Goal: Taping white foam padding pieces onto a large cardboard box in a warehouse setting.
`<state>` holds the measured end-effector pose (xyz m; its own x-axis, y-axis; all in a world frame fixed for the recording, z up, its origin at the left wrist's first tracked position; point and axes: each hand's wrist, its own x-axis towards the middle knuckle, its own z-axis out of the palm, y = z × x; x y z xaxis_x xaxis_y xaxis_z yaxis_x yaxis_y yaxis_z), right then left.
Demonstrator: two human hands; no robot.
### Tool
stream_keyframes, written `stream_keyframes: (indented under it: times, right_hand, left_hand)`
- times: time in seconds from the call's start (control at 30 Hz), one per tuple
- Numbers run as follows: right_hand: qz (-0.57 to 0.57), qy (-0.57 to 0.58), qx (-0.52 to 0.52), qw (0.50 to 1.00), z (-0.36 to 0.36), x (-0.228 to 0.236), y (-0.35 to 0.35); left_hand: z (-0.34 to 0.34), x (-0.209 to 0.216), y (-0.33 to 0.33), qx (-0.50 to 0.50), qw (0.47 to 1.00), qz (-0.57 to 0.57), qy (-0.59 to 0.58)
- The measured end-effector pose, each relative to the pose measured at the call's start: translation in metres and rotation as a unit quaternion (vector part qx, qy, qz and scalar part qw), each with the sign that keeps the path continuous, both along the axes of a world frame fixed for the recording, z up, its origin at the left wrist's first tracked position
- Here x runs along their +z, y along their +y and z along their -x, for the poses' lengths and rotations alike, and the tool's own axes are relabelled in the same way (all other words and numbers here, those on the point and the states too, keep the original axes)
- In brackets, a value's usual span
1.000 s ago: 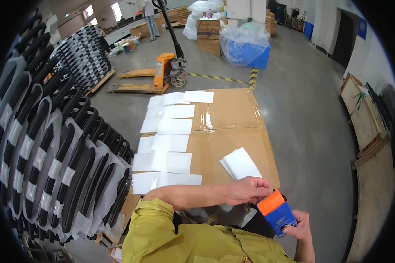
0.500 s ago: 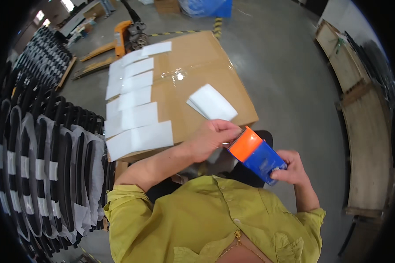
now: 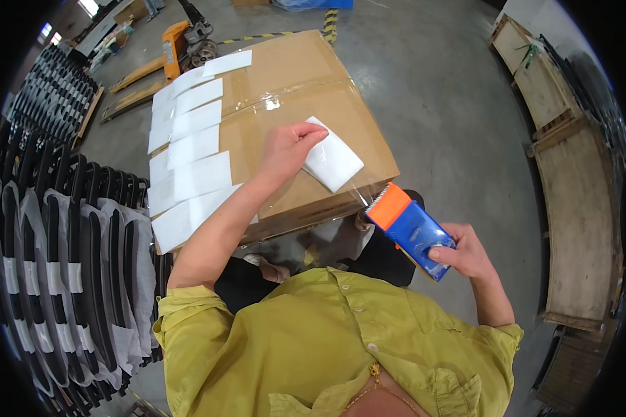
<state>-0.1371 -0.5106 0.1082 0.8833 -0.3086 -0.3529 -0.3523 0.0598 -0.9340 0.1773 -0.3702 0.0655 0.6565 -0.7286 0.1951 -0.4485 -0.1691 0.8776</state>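
Note:
My right hand (image 3: 461,257) is wrapped round a tape dispenser (image 3: 412,229), blue with an orange toothed front, held in front of my body beyond the box's near right corner. My left hand (image 3: 290,149) is closed in a pinch over a small stack of white sheets (image 3: 332,160) on the cardboard box (image 3: 285,62). A thin clear strip of tape (image 3: 358,197) shows faintly beside the dispenser's teeth; its run up to my left fingers is hard to make out. Several overlapping white sheets (image 3: 197,144) lie along the box's left side.
Rows of black tubular frames with white wrapping (image 3: 76,271) stand close at my left. Beyond the box is an orange pallet jack (image 3: 176,48). Wooden crates (image 3: 581,229) line the right side. Black-and-yellow tape (image 3: 330,26) marks the floor behind the box.
My left hand has moved from the dispenser's teeth up and left to the stack of white sheets. My right hand keeps hold of the dispenser in nearly the same place.

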Motion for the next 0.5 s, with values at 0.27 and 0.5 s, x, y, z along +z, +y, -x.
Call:
stream_keyframes:
  times: [0.27, 0.5]
  right_hand:
    - [-0.009, 0.023, -0.008, 1.000, -0.045, -0.007, -0.009]
    - [-0.061, 0.042, -0.010, 0.997, -0.044, -0.009, -0.002]
  left_hand:
    - [-0.026, -0.051, -0.023, 0.092, 0.935, -0.080, -0.334]
    - [0.025, -0.021, 0.041, 0.091, 0.990, -0.012, 0.106]
